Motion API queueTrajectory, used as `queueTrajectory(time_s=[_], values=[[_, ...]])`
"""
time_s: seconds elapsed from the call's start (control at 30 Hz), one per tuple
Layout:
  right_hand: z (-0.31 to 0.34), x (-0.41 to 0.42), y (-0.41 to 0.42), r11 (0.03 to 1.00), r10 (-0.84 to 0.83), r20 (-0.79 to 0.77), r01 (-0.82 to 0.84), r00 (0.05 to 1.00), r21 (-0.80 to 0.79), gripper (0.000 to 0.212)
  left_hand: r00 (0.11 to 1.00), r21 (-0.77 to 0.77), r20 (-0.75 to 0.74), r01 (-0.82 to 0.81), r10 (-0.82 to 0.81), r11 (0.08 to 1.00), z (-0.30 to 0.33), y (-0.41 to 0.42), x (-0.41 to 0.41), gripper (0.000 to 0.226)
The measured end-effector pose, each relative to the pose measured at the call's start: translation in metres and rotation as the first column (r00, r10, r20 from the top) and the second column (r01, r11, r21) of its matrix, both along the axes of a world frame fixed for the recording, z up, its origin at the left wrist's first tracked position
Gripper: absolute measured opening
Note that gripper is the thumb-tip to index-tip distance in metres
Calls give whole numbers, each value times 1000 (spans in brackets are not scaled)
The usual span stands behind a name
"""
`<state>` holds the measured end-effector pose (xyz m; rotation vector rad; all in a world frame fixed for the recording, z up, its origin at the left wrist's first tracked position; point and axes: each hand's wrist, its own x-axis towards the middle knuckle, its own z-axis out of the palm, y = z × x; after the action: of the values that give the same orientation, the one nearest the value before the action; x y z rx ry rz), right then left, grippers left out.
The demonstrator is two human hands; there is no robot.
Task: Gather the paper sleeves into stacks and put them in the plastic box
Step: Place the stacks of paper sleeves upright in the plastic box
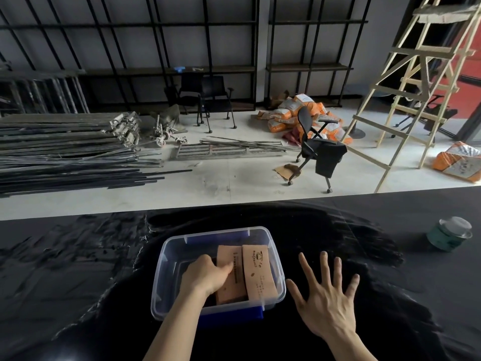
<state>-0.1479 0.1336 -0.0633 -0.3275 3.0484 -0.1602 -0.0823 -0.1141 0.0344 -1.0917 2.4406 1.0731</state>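
Note:
A clear plastic box point(166, 259) with blue handles stands on the black-covered table in front of me. Inside it lie two stacks of brown paper sleeves side by side: a left stack point(230, 280) and a right stack point(259, 272) with dark print on top. My left hand point(205, 276) reaches into the box and grips the left stack, thumb on its top face. My right hand point(325, 293) hovers flat over the table just right of the box, fingers spread, holding nothing.
The table is draped in shiny black plastic sheet point(78, 269). A green jar with a clear lid point(449, 234) stands at the far right. Beyond the table's far edge are metal bars, office chairs, sacks and a wooden ladder on the floor.

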Motion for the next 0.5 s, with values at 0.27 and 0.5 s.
queueTrajectory(time_s=[0.27, 0.5], values=[[4, 1, 5, 1000, -20, -1, 20, 1000, -18, 96, 995, 1, -80, 68, -67, 998, 1, 12, -2, 55], [8, 1, 4, 1000, -11, 12, 11, 1000, -7, 98, 988, 4, -118, 101, -100, 995, 0, 11, 0, 57]])
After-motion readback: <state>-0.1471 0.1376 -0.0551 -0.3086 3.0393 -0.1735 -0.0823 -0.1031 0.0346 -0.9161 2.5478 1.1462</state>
